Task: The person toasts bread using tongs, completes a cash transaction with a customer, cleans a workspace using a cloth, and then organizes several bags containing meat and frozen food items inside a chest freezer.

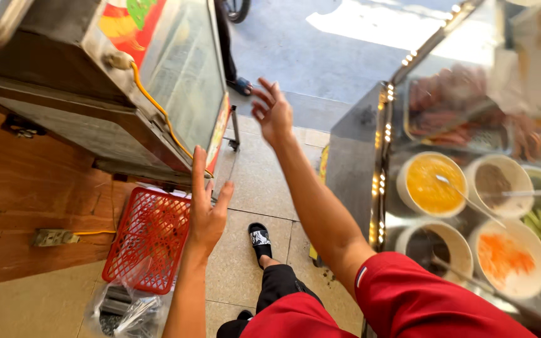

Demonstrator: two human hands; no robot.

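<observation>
My left hand is raised with its fingers spread and nothing in it, in front of a red plastic basket that leans against a metal food cart. My right hand reaches forward and up, fingers apart and empty, over the tiled floor between the two carts. My red sleeve fills the lower right. My foot in a black sandal stands on the floor below.
On the right stands a glass display counter with bowls of yellow sauce, shredded carrot, a brown filling and green vegetables. A yellow cable runs down the left cart to a power strip. Another person's foot shows ahead.
</observation>
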